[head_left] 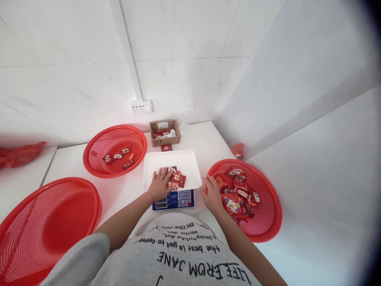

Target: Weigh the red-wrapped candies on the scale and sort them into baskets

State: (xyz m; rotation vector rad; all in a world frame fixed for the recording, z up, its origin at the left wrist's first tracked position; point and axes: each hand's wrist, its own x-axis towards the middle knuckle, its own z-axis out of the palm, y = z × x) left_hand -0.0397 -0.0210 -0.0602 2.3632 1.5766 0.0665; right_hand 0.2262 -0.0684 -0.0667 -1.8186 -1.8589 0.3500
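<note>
My left hand rests with spread fingers at the left side of a small pile of red candy packets. The packets lie in a white tray, which sits on a blue weighing scale with a keypad. My right hand is beside the tray's front right corner, at the rim of a red basket. Its fingers are extended and slightly bent, and no held item shows; whether it touches the tray or basket is hard to tell. Inside that basket lie several red packets.
Behind the tray stands a cardboard box holding red packets, with one red packet in front. A red basket at back left contains several candies. Another red basket stands front left. Walls border the white table.
</note>
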